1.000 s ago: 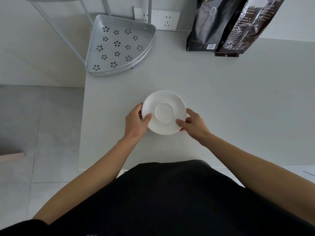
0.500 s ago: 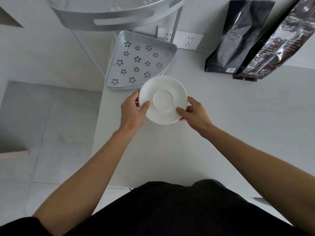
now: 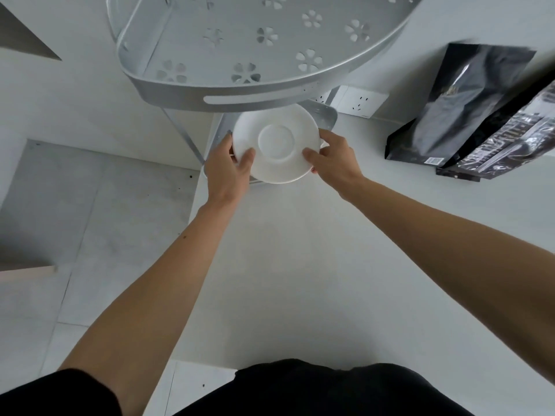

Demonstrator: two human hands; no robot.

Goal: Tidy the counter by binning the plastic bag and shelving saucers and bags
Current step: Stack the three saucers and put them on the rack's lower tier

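Observation:
A white saucer (image 3: 276, 144) is held in the air between both hands, just under the front rim of the upper shelf tier (image 3: 180, 99) of a silver corner rack. My left hand (image 3: 228, 172) grips its left edge with the thumb on top. On the right edge sits my right hand (image 3: 335, 162), thumb also on top. The saucer covers most of the lower shelf tier (image 3: 326, 117). Two dark bags lean on the wall at the right: a black bag (image 3: 456, 106) and a dark printed bag (image 3: 510, 139).
The white counter (image 3: 300, 265) stretches below my arms, its left edge dropping to a grey tiled floor (image 3: 75, 220). A wall socket (image 3: 359, 102) sits behind the rack. The upper tier has flower-shaped cut-outs.
Both hands have lifted the saucer off the counter and carried it forward and up, over the lower tier and close beneath the upper tier's rim. The camera has tipped upward.

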